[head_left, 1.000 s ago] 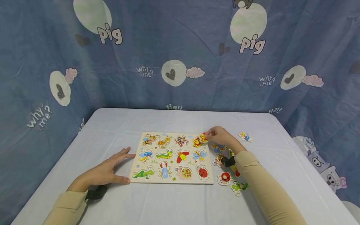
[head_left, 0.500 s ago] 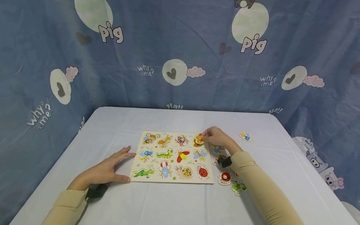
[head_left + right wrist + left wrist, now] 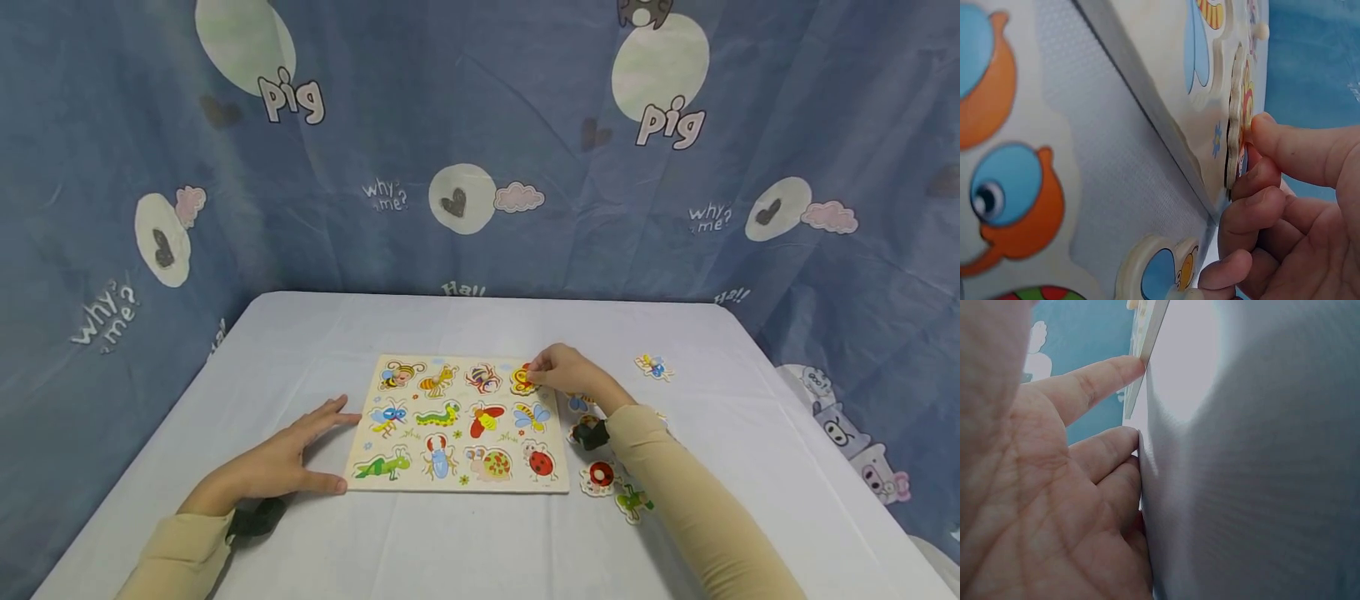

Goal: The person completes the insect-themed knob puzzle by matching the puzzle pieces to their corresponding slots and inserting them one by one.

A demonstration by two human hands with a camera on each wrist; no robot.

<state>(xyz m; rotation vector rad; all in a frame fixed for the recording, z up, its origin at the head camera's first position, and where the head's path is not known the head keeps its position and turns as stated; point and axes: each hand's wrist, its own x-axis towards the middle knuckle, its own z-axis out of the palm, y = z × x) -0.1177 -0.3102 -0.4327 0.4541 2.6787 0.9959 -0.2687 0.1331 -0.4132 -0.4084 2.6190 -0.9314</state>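
Note:
A wooden insect puzzle board (image 3: 517, 485) lies flat on the table. My right hand (image 3: 573, 375) pinches a yellow and red butterfly puzzle piece (image 3: 520, 381) over the board's back right corner, covering the printed butterfly there. In the right wrist view, the thumb and fingers hold this butterfly piece (image 3: 1246, 94) close over the board's surface. My left hand (image 3: 277, 458) rests on the table along the board's left side, thumb and fingers spread. Its thumb tip meets the board's edge in the left wrist view, where the hand (image 3: 1035, 487) shows its palm.
Right of the board lie several loose pieces: a ladybug (image 3: 598, 478), a green grasshopper (image 3: 633, 502), and others partly hidden under my right wrist. A blue and yellow insect piece (image 3: 655, 367) lies farther back. A blue printed curtain (image 3: 465, 108) hangs behind the white table (image 3: 337, 325).
My right hand has moved left with the butterfly piece, from beside the printed butterfly to right over it. The left hand has stayed at the board's edge.

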